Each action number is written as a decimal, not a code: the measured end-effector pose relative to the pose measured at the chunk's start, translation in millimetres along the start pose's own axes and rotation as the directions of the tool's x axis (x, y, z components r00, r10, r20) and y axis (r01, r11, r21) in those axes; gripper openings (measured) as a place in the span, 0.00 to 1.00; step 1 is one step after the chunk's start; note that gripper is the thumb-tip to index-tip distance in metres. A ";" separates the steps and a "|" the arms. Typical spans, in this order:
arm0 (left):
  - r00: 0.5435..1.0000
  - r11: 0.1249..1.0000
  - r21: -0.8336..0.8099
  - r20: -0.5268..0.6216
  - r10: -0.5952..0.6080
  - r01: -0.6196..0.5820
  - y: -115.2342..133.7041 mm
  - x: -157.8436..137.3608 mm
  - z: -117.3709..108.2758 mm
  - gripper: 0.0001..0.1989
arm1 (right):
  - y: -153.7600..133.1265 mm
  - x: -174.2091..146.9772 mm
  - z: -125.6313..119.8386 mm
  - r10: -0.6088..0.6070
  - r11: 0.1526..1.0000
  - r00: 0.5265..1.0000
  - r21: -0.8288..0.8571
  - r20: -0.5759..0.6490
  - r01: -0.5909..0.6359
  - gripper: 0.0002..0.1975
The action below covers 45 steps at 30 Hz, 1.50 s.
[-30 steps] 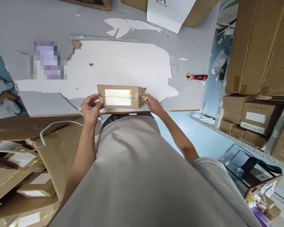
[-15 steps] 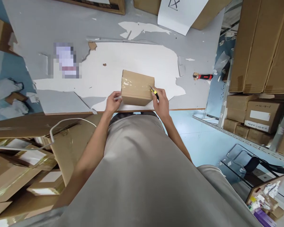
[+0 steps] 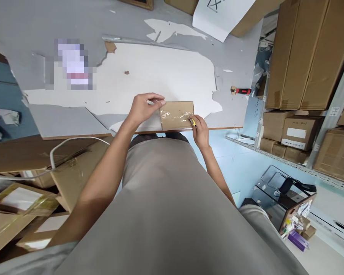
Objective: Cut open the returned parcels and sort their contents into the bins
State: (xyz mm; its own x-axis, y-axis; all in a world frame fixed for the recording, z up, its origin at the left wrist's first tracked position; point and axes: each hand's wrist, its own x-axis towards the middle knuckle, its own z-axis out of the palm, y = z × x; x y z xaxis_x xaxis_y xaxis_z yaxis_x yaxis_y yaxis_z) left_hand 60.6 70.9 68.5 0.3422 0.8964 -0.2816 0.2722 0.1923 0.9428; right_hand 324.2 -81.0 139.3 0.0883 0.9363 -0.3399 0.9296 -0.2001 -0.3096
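Right hand pinches a small yellow knife at the right end of the brown box | left hand is at the box's far left corner, I can't tell if it pinches | box is by the table's near edge | red-and-black cutter lies off right

My left forearm slants in from near left; I hold my left hand slightly farther out, thumb and fingers stretched right. At right, my right hand curls in a grip.
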 end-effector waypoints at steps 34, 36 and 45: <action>0.999 1.000 0.027 0.047 0.010 -0.012 -6.3 -15.6 -5.0 0.14 | -153.5 11.4 -24.6 0.215 0.976 0.929 -0.048 0.302 -0.210 0.27; 1.000 1.000 0.030 0.030 0.009 -0.010 -7.6 -15.9 -3.8 0.14 | -159.6 11.7 -30.5 0.237 0.971 0.911 -0.097 0.338 -0.217 0.24; 1.000 0.996 0.089 0.001 -0.003 0.003 -8.5 -20.7 0.1 0.12 | -165.4 -23.1 -32.3 0.324 0.935 0.826 -0.288 0.461 -0.206 0.21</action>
State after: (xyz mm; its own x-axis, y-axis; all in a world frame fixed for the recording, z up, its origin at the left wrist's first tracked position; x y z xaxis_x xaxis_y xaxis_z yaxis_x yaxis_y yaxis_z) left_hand 51.2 50.7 66.3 0.3425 0.8955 -0.2843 0.3518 0.1584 0.9226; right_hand 179.9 -60.2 227.1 0.2090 0.5762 -0.7902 0.9542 -0.2970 0.0358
